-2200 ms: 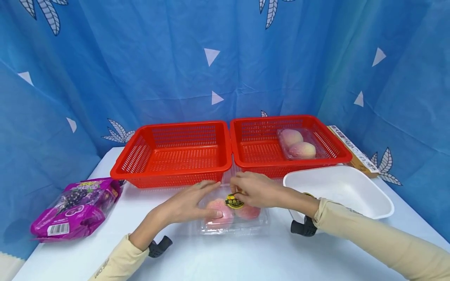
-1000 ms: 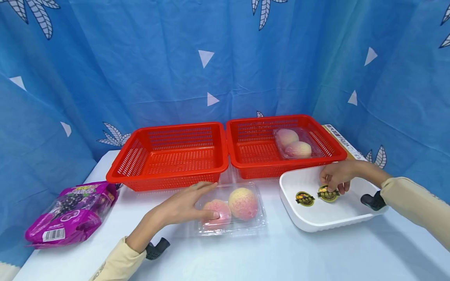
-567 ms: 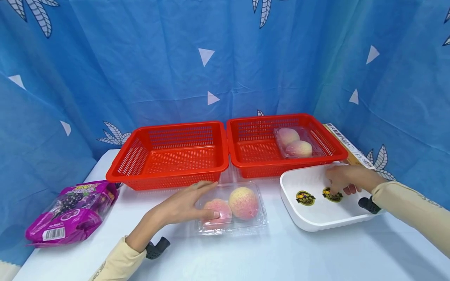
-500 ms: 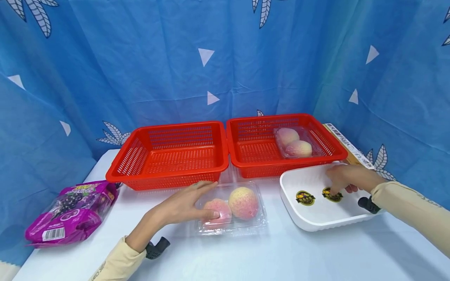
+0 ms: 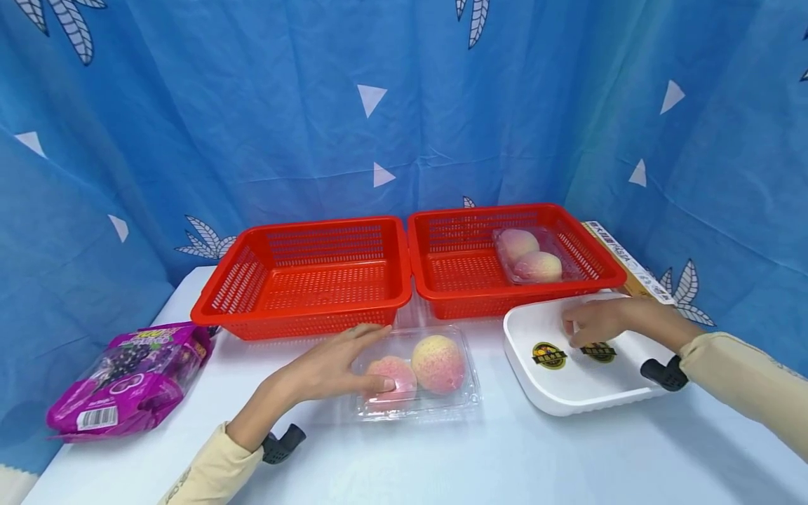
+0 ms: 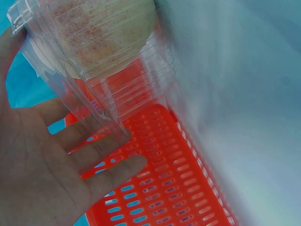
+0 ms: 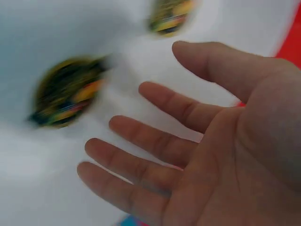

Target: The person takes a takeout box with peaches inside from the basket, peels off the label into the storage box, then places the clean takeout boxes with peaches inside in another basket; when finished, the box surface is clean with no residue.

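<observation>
On the white table in the head view, a clear plastic fruit box (image 5: pixel 468 393) holds two peaches (image 5: pixel 438 365). My left hand (image 5: pixel 341 365) steadies its left side, thumb lying on the lid. In the left wrist view the fingers (image 6: pixel 108 176) of that hand are straight and spread by the box's edge. My right hand (image 5: pixel 600 321) hovers inside a white tray (image 5: pixel 543 393) with nothing in its fingers. Two round black-and-gold stickers lie in that tray: one sticker (image 5: pixel 548 356) at the left, the other sticker (image 5: pixel 600 353) partly under the hand.
Behind stand two red baskets, the left basket (image 5: pixel 303 315) and the right basket (image 5: pixel 499 305). The right one holds another box of peaches (image 5: pixel 536 266). A purple grape-printed bag (image 5: pixel 129 382) lies at the left. A pasta box (image 5: pixel 625 259) leans at the right by a blue curtain (image 5: pixel 284 105).
My right hand has moved from the fruit box's lid to the white tray and let go of a sticker there, now shifting slightly left. My left hand has stayed at the box.
</observation>
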The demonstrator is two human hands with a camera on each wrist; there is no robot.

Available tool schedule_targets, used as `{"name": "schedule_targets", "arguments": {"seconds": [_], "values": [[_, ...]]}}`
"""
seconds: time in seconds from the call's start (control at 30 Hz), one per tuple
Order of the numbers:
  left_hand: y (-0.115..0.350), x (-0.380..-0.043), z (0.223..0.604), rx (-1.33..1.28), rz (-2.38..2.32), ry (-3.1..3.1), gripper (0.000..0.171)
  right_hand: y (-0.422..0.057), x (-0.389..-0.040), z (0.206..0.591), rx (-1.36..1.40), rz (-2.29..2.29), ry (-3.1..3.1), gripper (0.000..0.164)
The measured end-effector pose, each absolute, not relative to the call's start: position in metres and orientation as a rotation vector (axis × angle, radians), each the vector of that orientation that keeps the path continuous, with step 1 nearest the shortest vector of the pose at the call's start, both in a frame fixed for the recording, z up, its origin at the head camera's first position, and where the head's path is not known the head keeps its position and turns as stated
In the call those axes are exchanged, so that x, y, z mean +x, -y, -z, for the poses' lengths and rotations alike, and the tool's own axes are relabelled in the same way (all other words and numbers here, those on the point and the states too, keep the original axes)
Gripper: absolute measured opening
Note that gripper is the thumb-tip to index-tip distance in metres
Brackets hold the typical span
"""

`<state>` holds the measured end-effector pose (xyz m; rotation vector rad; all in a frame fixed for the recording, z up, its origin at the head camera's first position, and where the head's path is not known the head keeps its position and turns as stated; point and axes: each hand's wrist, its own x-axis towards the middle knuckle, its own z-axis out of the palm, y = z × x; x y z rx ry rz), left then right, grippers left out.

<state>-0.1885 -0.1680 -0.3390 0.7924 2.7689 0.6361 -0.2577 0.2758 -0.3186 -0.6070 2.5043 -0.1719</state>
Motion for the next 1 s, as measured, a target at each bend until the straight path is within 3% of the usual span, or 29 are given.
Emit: {"name": "schedule_targets", "arguments": {"seconds": [0.27,0.4,0.53,0.77,1.0], "values": [[0.168,-0.189,0.339,0.792,-0.625,-2.780,0.087,-0.220,-0.229,0.280,-0.852,0.343,-2.686,0.039],[0.167,-0.189,0.340,0.793,-0.638,-2.771,0.086,-0.187,-0.225,0.275,-1.021,0.401,-2.669,0.033],[0.167,-0.188,0.341,0.794,-0.654,-2.761,0.085,-0.153,-0.231,0.279,-1.137,0.434,-2.585,0.031],[0.167,-0.191,0.342,0.795,-0.678,-2.741,0.086,-0.107,-0.245,0.299,-1.159,0.392,-2.486,0.054],[0.172,-0.195,0.341,0.782,-0.734,-2.683,0.085,-0.088,-0.253,0.321,-1.032,0.472,-2.373,0.054]]}}
